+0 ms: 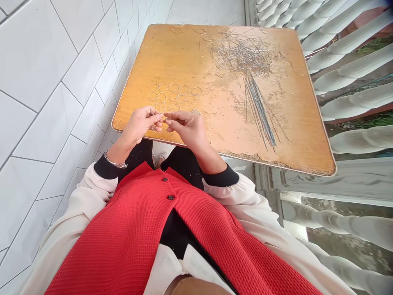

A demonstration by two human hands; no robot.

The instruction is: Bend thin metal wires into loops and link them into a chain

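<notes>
Left hand (pixel 140 123) pinched a wire (pixel 153 129) over the bench (pixel 222 137) near edge; right hand (pixel 190 126) curled beside it, hold unclear. Rings (pixel 175 96) lay just beyond, rods (pixel 260 112) and tangle (pixel 245 53) farther right.

We're out on what looks like a veranda or balcony: white tiled wall (pixel 39 57) down one side, pale balustrade (pixel 357 101) along the other, greenery (pixel 376 121) peeking between its posts! And a worn table (pixel 172 57) strewn with wires (pixel 245 53) makes it a workspot.
</notes>
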